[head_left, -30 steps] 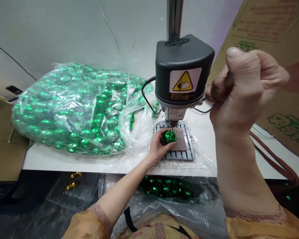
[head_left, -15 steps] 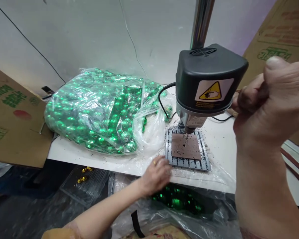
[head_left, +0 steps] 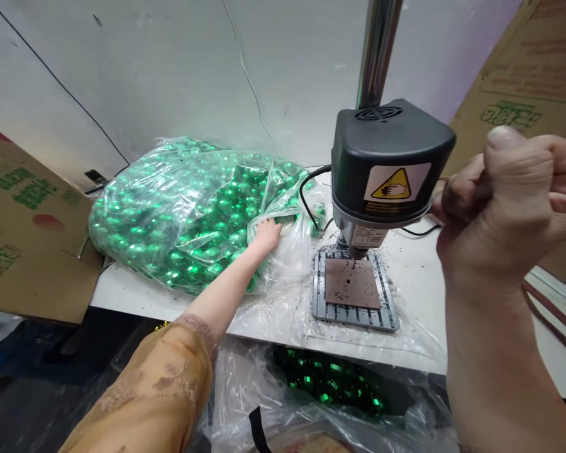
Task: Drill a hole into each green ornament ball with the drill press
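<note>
My left hand reaches to the mouth of a clear plastic bag full of shiny green faceted beads. Its fingers look stretched out and slightly apart at the opening, with the tips partly hidden. To the right stands a small bench drill press with a black motor head. My right hand is a closed fist beside that head, and whatever it grips is hidden. Under the drill bit, a brown square plate with a dark hole lies on the slotted metal base.
Dark shavings are scattered around the base. Below the table edge, more green beads lie in clear plastic. Cardboard boxes stand at left and right. A black cable loops beside the drill press.
My left hand has moved away from the drill press base, up and left to the bag's mouth. My right hand stays closed beside the motor head, which sits slightly lower in view.
</note>
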### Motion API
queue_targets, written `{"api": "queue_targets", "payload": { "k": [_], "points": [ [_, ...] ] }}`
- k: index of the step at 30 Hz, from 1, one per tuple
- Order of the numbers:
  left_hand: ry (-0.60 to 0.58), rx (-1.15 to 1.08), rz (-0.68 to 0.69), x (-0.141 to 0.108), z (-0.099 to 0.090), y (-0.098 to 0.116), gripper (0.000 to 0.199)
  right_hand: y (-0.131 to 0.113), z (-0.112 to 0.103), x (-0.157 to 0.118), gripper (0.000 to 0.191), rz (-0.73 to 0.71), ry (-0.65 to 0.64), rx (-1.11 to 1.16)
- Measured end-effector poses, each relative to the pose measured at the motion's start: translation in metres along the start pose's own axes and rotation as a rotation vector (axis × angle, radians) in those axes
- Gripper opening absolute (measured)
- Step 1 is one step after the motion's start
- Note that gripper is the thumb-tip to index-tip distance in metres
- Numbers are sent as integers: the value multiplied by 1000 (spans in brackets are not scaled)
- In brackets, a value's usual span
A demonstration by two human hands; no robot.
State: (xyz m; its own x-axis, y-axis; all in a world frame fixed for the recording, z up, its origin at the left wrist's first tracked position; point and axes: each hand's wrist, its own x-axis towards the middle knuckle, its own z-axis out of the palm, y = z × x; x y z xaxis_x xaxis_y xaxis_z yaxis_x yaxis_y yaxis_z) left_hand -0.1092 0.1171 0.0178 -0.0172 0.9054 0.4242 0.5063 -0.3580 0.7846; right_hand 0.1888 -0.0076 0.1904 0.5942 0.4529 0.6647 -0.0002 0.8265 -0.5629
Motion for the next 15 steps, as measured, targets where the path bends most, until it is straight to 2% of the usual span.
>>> {"api": "queue_targets", "payload": {
  "k": [5, 7, 9, 11, 13, 15],
  "points": [
    [-120, 121, -38, -9, -8, 16, 20, 2, -3, 1, 48, -1, -27, 8],
    [-136, 98, -62, -22, -12, 28, 26, 3, -4, 1, 46, -8, -43, 8],
    [-141, -69, -149, -39, -12, 43, 31, 3, -4, 1, 45, -14, -50, 6],
    [-156, -376, -308, -58, -6, 58, 36, 2, -3, 0, 44, -15, -41, 5],
    [-184, -692, -474, -77, 5, 73, 42, 1, -2, -1, 45, -9, -29, 12],
    [-204, -901, -582, -94, 18, 84, 45, 0, -2, -1, 46, 2, -29, 32]
  ]
}}
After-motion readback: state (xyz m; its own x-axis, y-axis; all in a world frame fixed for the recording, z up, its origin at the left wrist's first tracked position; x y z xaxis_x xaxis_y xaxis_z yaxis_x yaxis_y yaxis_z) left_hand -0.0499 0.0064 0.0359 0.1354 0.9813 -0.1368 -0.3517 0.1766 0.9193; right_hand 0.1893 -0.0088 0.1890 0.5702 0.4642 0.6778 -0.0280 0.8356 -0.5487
